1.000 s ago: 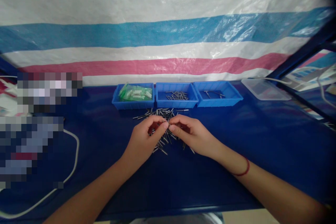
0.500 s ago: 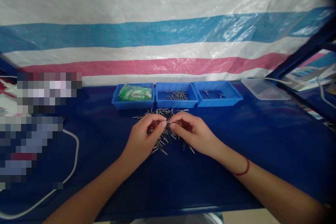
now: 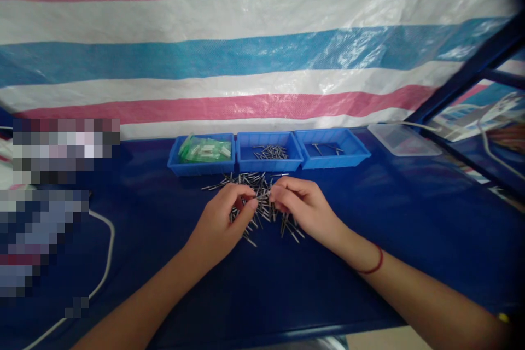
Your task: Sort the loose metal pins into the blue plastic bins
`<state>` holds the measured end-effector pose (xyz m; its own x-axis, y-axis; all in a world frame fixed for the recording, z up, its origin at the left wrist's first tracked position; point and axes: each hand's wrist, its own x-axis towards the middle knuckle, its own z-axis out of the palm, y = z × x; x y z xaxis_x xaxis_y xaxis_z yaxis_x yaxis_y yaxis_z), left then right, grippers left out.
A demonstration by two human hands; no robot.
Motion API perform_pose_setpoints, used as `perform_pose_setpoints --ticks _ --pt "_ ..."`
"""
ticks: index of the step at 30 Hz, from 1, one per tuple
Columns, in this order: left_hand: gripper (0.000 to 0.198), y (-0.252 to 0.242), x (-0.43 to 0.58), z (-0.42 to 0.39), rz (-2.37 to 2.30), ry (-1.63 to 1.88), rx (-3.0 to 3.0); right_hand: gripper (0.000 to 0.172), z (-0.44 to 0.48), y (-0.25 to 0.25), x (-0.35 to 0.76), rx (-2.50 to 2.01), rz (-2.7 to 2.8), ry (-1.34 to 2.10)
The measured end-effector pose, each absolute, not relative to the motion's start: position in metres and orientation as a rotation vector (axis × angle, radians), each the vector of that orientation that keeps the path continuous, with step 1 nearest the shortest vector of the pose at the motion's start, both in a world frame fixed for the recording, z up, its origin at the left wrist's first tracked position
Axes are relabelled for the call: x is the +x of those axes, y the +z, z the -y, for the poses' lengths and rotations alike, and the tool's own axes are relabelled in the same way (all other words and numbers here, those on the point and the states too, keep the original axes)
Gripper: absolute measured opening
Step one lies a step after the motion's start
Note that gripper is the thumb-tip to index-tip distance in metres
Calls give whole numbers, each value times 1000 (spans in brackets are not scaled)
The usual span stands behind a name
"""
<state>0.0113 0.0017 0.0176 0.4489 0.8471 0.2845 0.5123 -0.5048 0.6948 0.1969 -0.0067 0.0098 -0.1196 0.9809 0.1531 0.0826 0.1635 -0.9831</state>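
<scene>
Over a loose pile of thin metal pins (image 3: pixel 266 212), rivet-like with a thicker silvery end, my two hands face each other. My left hand (image 3: pixel 223 216) is closed in a thumb-and-forefinger pinch; a small metal pin (image 3: pixel 261 196) seems to sit at its fingertips. From the other side my right hand (image 3: pixel 305 205) pinches at the same pin, its fingers pressed together and partly hiding it. A narrow gap separates the fingertips. Against the busy pile, the pin's exact ends are hard to make out.
Behind the pile stand three blue bins: the left bin (image 3: pixel 200 168) with a green bag of white pieces, the middle bin (image 3: pixel 268 164) with several pins, the right bin (image 3: pixel 336 161) with a few. A clear plastic lid (image 3: pixel 404 140) lies right; a white cable (image 3: pixel 110 246) curves left.
My hands have drawn slightly apart, the right one shifting a little right relative to the pile. The whole view has moved slightly.
</scene>
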Motion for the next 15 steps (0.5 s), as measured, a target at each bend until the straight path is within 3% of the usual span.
perform_pose_setpoints --ticks 6,10,15 --pt "16 26 -1 -9 -1044 671 2418 16 -22 15 235 -993 612 1131" --pt "20 33 -13 -12 -901 398 2590 21 -33 14 251 -1018 503 1146" --pt "12 31 -14 -7 -800 225 2648 15 -25 12 235 -1044 580 1296"
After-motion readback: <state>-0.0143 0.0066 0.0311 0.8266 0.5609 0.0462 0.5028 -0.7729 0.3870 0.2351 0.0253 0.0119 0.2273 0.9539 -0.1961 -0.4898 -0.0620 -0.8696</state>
